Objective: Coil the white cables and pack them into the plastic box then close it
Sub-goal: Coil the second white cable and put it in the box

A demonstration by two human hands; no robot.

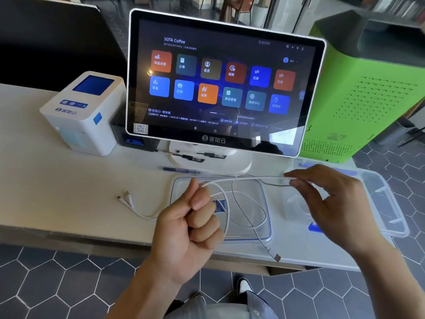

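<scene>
My left hand (190,229) is curled into a fist gripping a white cable (243,179). The cable runs taut to my right hand (331,201), which pinches it between thumb and fingers. Loose loops of the cable hang below over a clear plastic lid (266,226) lying flat on the counter, and a USB plug (277,257) dangles at the counter's front edge. A second white cable end with several small connectors (126,199) lies on the counter to the left. The clear plastic box (388,203) with blue clips stands open at the right, partly behind my right hand.
A touchscreen terminal (220,81) stands behind the lid, with pens (181,170) at its base. A white receipt printer (85,111) sits at the left and a green machine (368,93) at the right. The white counter (69,180) ends above a hexagon-tiled floor.
</scene>
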